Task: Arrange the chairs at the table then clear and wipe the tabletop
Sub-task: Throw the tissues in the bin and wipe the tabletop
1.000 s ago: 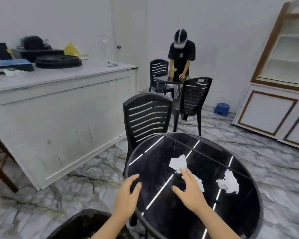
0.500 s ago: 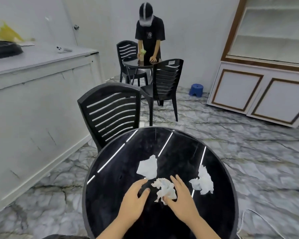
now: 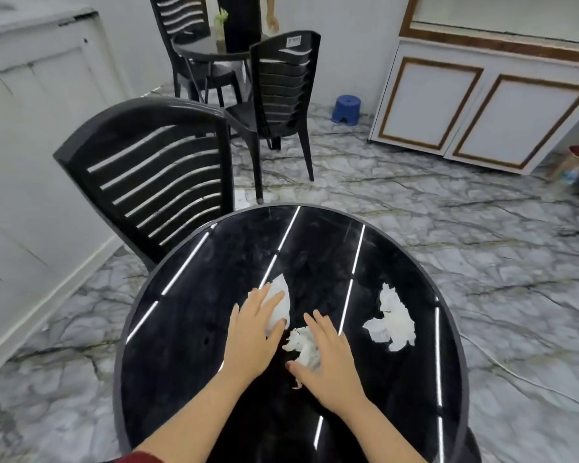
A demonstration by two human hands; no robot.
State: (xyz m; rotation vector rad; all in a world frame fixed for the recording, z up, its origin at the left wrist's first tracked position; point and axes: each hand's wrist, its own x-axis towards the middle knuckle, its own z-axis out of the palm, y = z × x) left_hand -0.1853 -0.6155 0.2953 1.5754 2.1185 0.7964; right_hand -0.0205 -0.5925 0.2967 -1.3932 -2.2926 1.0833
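A round black glossy table (image 3: 181, 329) fills the lower middle of the head view. Three white tissues lie on it. My left hand (image 3: 253, 332) rests flat on the flat tissue (image 3: 281, 304), fingers spread. My right hand (image 3: 328, 359) lies over the crumpled tissue (image 3: 300, 344) at the table's middle, fingers apart and touching it. A third crumpled tissue (image 3: 391, 320) sits apart to the right, untouched. A black slatted chair (image 3: 154, 175) stands against the table's far left edge with its back toward me.
A white counter (image 3: 30, 111) runs along the left. Beyond stand another black table (image 3: 211, 50) with two black chairs (image 3: 281, 91) and a person's hand above. A blue stool (image 3: 346, 108) and white cabinets (image 3: 482, 105) stand at the right on the marble floor.
The view tilted down and closer to the table. My left hand moved forward onto the flat tissue. My right hand shifted over the crumpled tissue.
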